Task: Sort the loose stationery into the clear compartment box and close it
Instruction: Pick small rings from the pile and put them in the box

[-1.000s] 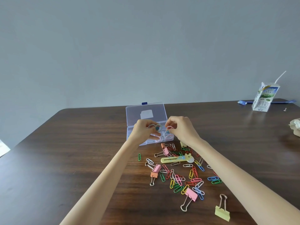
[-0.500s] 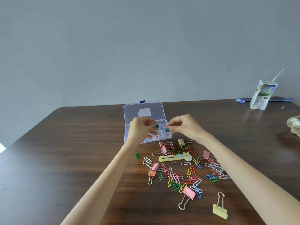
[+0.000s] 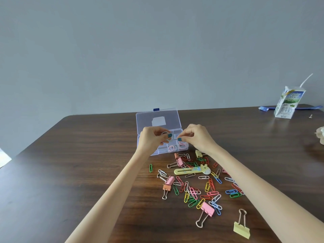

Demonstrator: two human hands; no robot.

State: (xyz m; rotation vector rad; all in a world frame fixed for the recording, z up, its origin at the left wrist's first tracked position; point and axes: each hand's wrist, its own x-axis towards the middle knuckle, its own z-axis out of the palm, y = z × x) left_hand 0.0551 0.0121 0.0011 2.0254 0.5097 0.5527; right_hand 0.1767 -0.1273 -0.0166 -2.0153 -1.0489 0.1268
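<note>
The clear compartment box (image 3: pixel 185 149) lies open on the dark wood table (image 3: pixel 70 172), its lid (image 3: pixel 157 120) tilted back. My left hand (image 3: pixel 152 140) holds several pale rings (image 3: pixel 165 133) above the box. My right hand (image 3: pixel 196 137) pinches a pink ring (image 3: pixel 182 144) over the right compartments. More pink rings (image 3: pixel 171 148) lie in a front compartment. Loose coloured paper clips (image 3: pixel 210 188), pink binder clips (image 3: pixel 207 209), a yellow binder clip (image 3: pixel 241 229) and a yellow giraffe cutter (image 3: pixel 192 171) are scattered in front of the box.
A milk carton (image 3: pixel 287 104) with a straw stands at the far right by a blue wrapper (image 3: pixel 263 108) and a small screw (image 3: pixel 310 116). Crumpled paper (image 3: pixel 320 135) sits at the right edge. A wall rises just behind the table's far edge.
My two hands have drawn slightly apart over the box. My right hand has lowered a pink ring toward the right compartments; the left still holds its rings.
</note>
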